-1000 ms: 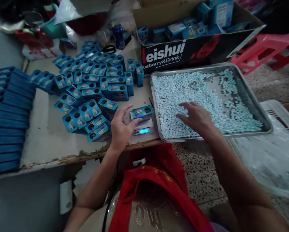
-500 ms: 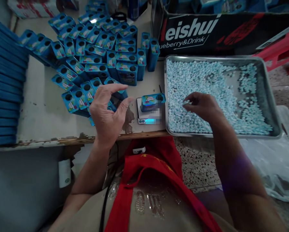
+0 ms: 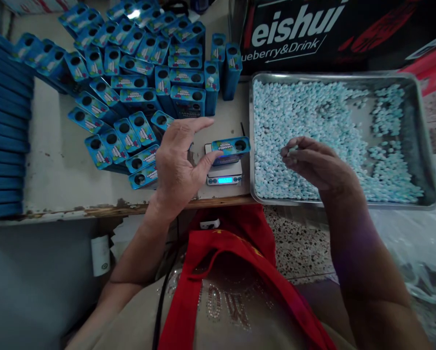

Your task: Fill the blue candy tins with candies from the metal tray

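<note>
One blue carton (image 3: pixel 228 146) with printed lettering stands upright on a small flat scale (image 3: pixel 225 170), long side running 9 to 3 o'clock; a round dark opening sits at the 3 o'clock end of its top. The carton occupies the 12 o'clock part of the pale platform and reaches past its edge at 2 o'clock. At 6 o'clock the scale's display (image 3: pixel 225 180) is lit blue; its digits are too blurred to read. At 3 o'clock from the scale lies a shallow metal tray (image 3: pixel 418 136), bearing small pale-blue and whitish pieces (image 3: pixel 298 107), dense toward 9 o'clock, with bare metal toward 2 o'clock.
</note>
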The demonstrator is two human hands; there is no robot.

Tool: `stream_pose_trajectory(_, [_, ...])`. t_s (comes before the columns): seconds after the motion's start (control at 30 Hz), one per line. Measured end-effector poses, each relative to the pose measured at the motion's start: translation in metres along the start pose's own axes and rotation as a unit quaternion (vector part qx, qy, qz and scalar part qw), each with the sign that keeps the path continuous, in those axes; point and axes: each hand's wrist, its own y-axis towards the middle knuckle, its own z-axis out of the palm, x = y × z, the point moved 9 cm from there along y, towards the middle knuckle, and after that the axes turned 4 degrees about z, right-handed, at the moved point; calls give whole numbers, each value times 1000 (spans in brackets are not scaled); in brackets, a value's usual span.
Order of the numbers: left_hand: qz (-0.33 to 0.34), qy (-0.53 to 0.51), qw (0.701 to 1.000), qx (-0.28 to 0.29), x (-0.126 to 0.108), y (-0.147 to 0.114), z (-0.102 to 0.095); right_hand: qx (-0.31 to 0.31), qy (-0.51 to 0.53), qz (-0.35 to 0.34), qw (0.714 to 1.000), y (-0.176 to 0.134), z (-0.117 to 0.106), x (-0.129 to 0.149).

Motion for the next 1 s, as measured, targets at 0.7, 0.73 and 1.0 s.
stream_pose_trajectory(0.7, [227, 158, 960, 34, -14, -8, 92, 94, 310, 46, 945, -1, 95, -3])
stream_pose_trajectory(0.73, [234, 162, 958, 30, -15, -9, 91, 103, 301, 40, 947, -1, 95, 0])
stream_pose_trajectory(1.0, [79, 51, 995, -14, 2, 1, 81, -12, 23, -73, 997, -4, 61, 24])
